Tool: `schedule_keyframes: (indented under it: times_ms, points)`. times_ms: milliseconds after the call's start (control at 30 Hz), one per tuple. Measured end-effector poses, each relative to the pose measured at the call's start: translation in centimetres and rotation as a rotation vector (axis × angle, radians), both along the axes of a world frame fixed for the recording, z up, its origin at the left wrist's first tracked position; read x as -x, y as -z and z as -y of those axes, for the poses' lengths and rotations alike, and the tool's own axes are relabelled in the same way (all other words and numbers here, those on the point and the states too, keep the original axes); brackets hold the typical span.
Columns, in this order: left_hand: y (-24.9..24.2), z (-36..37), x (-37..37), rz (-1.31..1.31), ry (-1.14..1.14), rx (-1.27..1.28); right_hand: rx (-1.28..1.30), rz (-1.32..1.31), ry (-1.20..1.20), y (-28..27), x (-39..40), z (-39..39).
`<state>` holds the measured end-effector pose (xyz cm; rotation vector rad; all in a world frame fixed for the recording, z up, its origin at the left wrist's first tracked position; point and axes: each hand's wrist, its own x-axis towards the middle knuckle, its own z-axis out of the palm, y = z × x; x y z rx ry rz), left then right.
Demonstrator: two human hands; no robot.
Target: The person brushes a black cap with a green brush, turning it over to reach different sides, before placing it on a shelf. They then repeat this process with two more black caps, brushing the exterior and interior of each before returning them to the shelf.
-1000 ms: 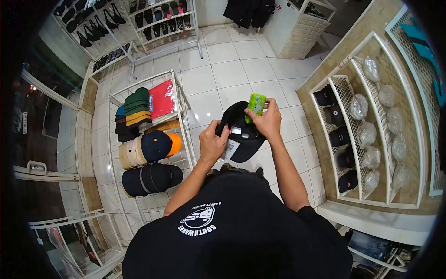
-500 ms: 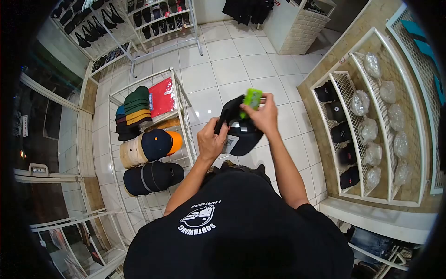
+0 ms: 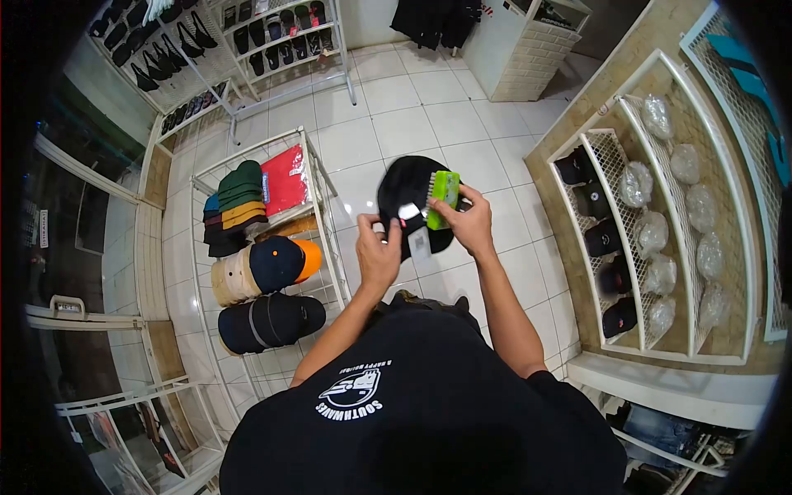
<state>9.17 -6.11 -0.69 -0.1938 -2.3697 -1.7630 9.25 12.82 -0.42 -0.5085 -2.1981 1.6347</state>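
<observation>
A black cap is held up in front of my body, its inside partly showing, with a white tag hanging from it. My left hand grips the cap's left edge between thumb and fingers. In my right hand is a green brush, its pale bristles facing left towards the cap. Whether the bristles touch the cap is hard to tell.
On the left, a white wire rack bears stacked caps, folded beanies and a red packet. At the right, wall shelves hold black caps and plastic-wrapped items. White floor tiles lie beyond my hands.
The cap has turned and opened out towards the camera, and its tag now hangs lower right. The brush has turned, so its bristles now show at the left.
</observation>
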Motion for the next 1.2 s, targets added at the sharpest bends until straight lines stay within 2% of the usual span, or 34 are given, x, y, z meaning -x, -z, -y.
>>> schedule_keyframes:
  times_ms: [67, 133, 167, 200, 267, 300, 367, 400, 467, 533, 600, 633, 667, 700, 733, 800, 867, 933, 1000, 1067, 1133, 1167, 1200]
  points:
    - [-0.1, 0.0, -0.4, 0.173, 0.156, -0.089, 0.036, 0.030, 0.005, -0.8, -0.2, -1.0]
    - [0.0, 1.4, 0.0, 0.305, 0.466, -0.378, -0.208, -0.133, 0.054, -0.2, 0.0, -2.5]
    - [0.0, 2.5, 0.9, 0.472, 0.607, -0.523, -0.165, -0.135, -0.002, -0.6, -0.2, -3.5]
    - [2.2, 3.4, 2.1, 0.440, 0.636, -0.586, -0.119, -0.135, -0.055, -2.3, -0.6, -3.9]
    - [1.6, 4.2, 3.3, 0.754, 0.558, -0.893, -0.167, -0.067, -0.110, -6.1, -1.6, -3.6]
    - [0.8, 4.2, 3.1, 0.733, 0.645, -0.833, -0.257, -0.066, -0.212, -7.1, -2.0, -3.3]
    - [1.1, 3.9, 3.2, 0.715, 0.657, -0.754, -0.425, -0.120, -0.369, -7.0, -1.7, -2.8]
    - [1.3, 3.9, 3.2, 0.700, 0.678, -0.675, -0.431, -0.128, -0.429, -6.8, -1.4, -2.4]
    - [1.8, 3.9, 3.6, 0.784, 0.654, -0.747, -0.296, -0.062, -0.479, -6.3, -1.2, -1.2]
    - [1.7, 3.7, 3.1, 0.965, 0.596, -0.894, -0.339, -0.033, -0.441, -5.9, -1.4, -0.1]
    - [1.3, 3.1, 2.6, 0.931, 0.520, -0.898, -0.815, -0.254, -0.125, -5.2, -1.5, 1.0]
    - [1.0, 2.9, 2.4, 0.895, 0.478, -0.857, -0.935, -0.300, -0.055, -5.4, -1.7, 1.4]
    - [0.8, 2.7, 2.1, 0.862, 0.433, -0.815, -0.935, -0.301, -0.058, -5.4, -1.9, 2.2]
    - [0.7, 2.3, 1.9, 0.849, 0.418, -0.793, -0.688, -0.194, -0.088, -5.4, -2.0, 3.1]
    - [0.1, 2.2, 1.9, 0.857, 0.517, -0.814, -0.441, -0.087, -0.113, -5.4, -1.9, 3.8]
    - [0.5, 1.5, 1.6, 0.943, 0.447, -0.812, -0.547, -0.135, -0.155, -4.3, -1.5, 4.6]
    - [0.4, 1.9, 1.4, 0.868, 0.513, -0.825, -0.635, -0.174, -0.071, -2.7, -0.7, 4.0]
    - [0.3, 2.0, 1.5, 0.787, 0.569, -0.842, -0.653, -0.055, 0.109, -3.1, 0.2, 2.8]
    - [0.5, 1.7, 1.3, 0.783, 0.554, -0.827, -0.639, 0.012, 0.101, -2.8, 0.4, 2.6]
    - [0.5, 1.5, 1.7, 0.788, 0.524, -0.809, -0.645, -0.194, -0.109, -2.5, 0.3, 3.1]
    - [0.4, 1.5, 1.5, 0.876, 0.464, -0.784, -0.569, -0.204, -0.196, -2.2, 0.2, 3.2]
    - [0.3, 1.9, 1.6, 0.816, 0.559, -0.764, -0.566, -0.138, -0.078, -2.2, 0.5, 2.5]
    - [0.2, 1.7, 1.5, 0.812, 0.555, -0.768, -0.562, -0.077, 0.035, -2.5, 0.8, 2.0]
